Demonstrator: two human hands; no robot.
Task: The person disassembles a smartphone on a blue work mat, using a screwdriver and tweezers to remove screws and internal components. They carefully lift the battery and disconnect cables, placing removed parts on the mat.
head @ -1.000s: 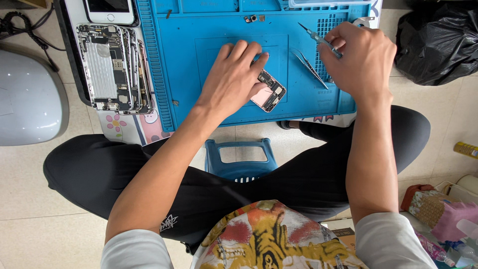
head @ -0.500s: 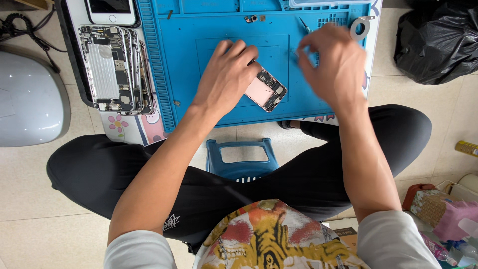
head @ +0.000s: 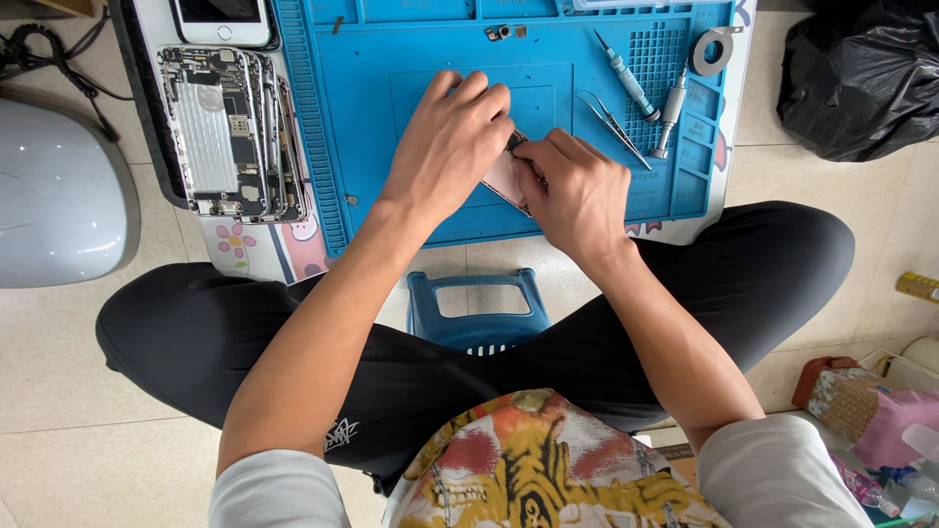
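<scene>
A small pink phone part [head: 506, 177] lies on the blue repair mat [head: 391, 59], mostly covered by both hands. My left hand [head: 452, 147] presses down on its upper left side with the fingers curled over it. My right hand [head: 577, 191] grips its right edge with pinched fingertips. Metal tweezers [head: 611, 122] and two small screwdrivers [head: 631, 88] lie on the mat just right of my hands, untouched.
An opened phone chassis stack [head: 230, 132] and a white phone [head: 220, 20] sit left of the mat. A grey rounded case [head: 59, 200] is far left, a black bag [head: 861, 78] far right. A blue stool [head: 476, 308] stands between my crossed legs.
My right hand has set the tweezers down on the mat and come left and down to the pink part. My left hand has stayed on the part.
</scene>
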